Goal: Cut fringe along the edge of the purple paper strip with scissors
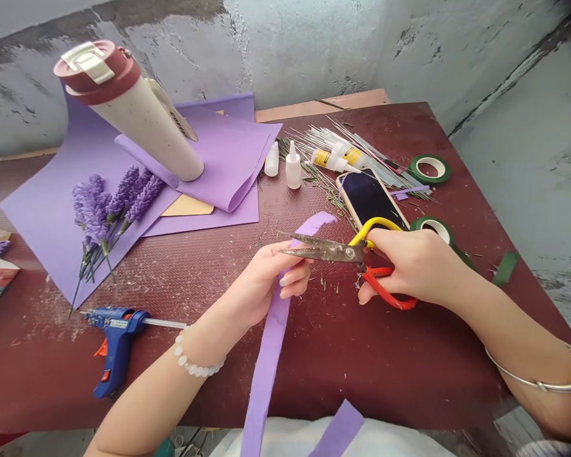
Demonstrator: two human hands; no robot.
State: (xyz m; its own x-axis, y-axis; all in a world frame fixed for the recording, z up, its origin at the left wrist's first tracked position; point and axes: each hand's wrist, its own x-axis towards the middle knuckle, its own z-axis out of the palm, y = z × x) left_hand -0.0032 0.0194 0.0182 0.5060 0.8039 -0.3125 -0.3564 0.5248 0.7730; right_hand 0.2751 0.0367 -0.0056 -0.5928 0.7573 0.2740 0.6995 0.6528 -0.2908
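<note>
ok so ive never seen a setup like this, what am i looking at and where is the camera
No machine here: a person works with bare hands, and the one picture comes from a camera on their head, looking forward and down. The left hand holds a long strip of purple paper-like material; the right hand holds metal scissors with yellow and red handles, blades parted at the strip. On the dark red tabletop lie a blue glue gun, lavender-like purple sprigs on large purple sheets, a dark-screened phone and small white bottles. A cream tumbler with a reddish lid stands among the sheets.
</note>
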